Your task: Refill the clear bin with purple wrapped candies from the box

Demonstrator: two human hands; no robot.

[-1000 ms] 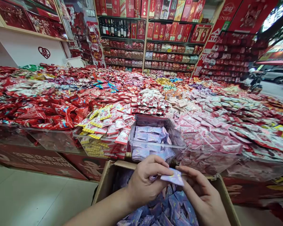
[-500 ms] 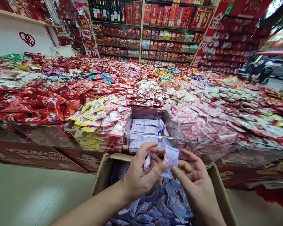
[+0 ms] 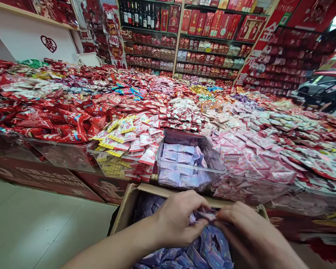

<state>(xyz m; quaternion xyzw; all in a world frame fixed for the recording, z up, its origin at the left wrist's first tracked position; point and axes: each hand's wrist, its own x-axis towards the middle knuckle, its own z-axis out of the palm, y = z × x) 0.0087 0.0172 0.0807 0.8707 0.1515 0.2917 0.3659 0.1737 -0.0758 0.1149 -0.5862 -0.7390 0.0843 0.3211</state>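
Over an open cardboard box (image 3: 125,209), my left hand (image 3: 176,218) is closed around a small purple candy packet, partly hidden by its fingers. Another purple packet (image 3: 208,216) stretches between both hands, seen nearly edge-on. My right hand (image 3: 248,229), slightly blurred, pinches its right end. Below the hands, many loose purple packets (image 3: 200,254) fill the box. Just beyond stands a clear plastic bin (image 3: 212,158), where similar purple packets (image 3: 184,158) lie in neat stacked rows toward the left and front.
Left of the bin are yellow and white packets (image 3: 128,136), then shiny red bags (image 3: 58,121). Pink packets (image 3: 246,149) are heaped on the right. Shelves (image 3: 176,45) with bottles and red boxes rise behind. Pale floor tiles (image 3: 44,224) lie at lower left.
Both hands have lowered a little toward the box, and the right has shifted right. The packet between them has turned from face-on to edge-on. The view has tilted slightly.
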